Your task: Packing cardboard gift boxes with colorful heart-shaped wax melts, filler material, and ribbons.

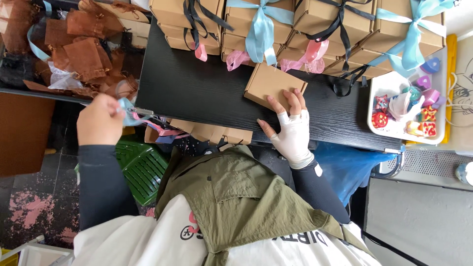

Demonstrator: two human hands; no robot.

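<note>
Ribbon step: my right hand [291, 132] flat on small kraft box [273, 84] — tabletop [197, 91] centre; left hand [101, 120] at 9 o'clock clenched on blue ribbon [129, 112] — wrapping needs both.

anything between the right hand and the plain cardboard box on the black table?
Nothing visible. The right hand already rests its fingers on the plain box. The left hand holds light blue ribbon off the table's edge.

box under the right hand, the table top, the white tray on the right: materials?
Box: brown cardboard, matte, with folded edges. Table top: black, probably wood or laminate; faint grain lines show. Tray: white, smooth, likely plastic or foam; can't tell which.
</note>
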